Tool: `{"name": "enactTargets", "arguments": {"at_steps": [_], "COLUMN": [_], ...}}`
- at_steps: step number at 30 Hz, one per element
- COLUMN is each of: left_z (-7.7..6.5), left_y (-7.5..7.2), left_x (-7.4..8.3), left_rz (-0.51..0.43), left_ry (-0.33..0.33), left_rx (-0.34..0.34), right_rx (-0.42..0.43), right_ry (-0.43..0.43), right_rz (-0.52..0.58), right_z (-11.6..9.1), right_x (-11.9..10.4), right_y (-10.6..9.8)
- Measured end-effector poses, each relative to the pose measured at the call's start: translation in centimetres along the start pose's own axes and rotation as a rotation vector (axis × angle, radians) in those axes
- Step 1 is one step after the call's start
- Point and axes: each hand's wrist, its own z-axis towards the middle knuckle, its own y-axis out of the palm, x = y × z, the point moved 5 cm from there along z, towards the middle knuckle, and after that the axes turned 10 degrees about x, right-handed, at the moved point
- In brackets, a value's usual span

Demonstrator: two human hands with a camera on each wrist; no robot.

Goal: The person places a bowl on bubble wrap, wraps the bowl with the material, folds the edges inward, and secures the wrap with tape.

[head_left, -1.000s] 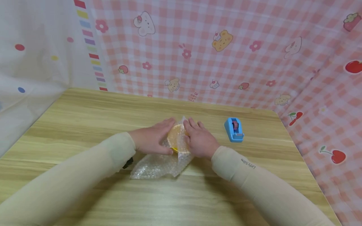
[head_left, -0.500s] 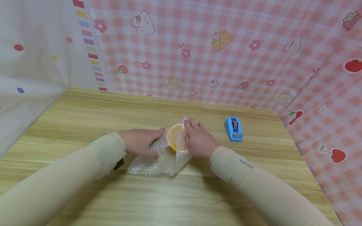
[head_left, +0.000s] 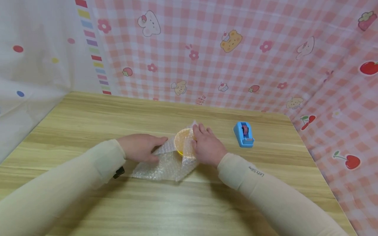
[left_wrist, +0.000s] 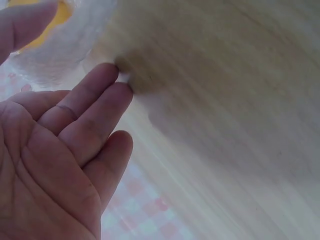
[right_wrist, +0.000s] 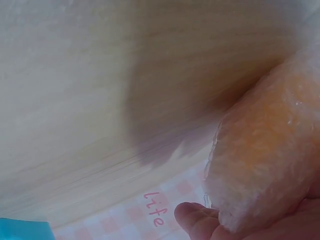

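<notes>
Nearest to you, your left hand (head_left: pixel 138 147) is sitting farther from the yellow round thing (head_left: pixel 180 141) than it was a second ago, and the bubble wrap (head_left: pixel 160 167) is lying slightly farther from you at its loose near edge. That hand is staying well spread, thumb apart from relaxed fingers, and is gripping nothing you can see; whether it is brushing the flap, you cannot tell. Past it, the yellow thing is resting in the wrap near the middle of the table (head_left: pixel 88 121), partly covered by a fold on its right. Your right hand (head_left: pixel 208 147) is pressing that fold against it with fingers mostly straight rather than clenched. You are probably risking a springy flap: if the right hand lifts early, the fold could pop open, and an uneven pull from the left could tip or slide the yellow thing. Beneath, the pale wood grain is running crosswise and looking smooth, with a blue tape dispenser (head_left: pixel 243 137) standing well apart to the right. Farther off, pink gingham cloth (head_left: pixel 206 70) is hanging behind and at right, and white dotted cloth (head_left: pixel 35 68) at left.
</notes>
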Motion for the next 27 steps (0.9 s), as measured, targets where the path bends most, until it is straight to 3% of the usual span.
{"name": "enactTargets", "arguments": {"at_steps": [14, 27], "left_z": [-0.15, -0.33], "left_y": [-0.35, -0.48], "left_x": [-0.11, -0.31], "left_rz": [-0.048, -0.035], "left_ry": [0.060, 0.027], "left_rx": [0.019, 0.020], "right_rx": [0.006, -0.004], "right_ry": [0.015, 0.049], "right_rz": [-0.023, -0.024], "right_z": [-0.10, -0.18], "right_x": [-0.28, -0.41], "right_y": [-0.05, -0.10]}}
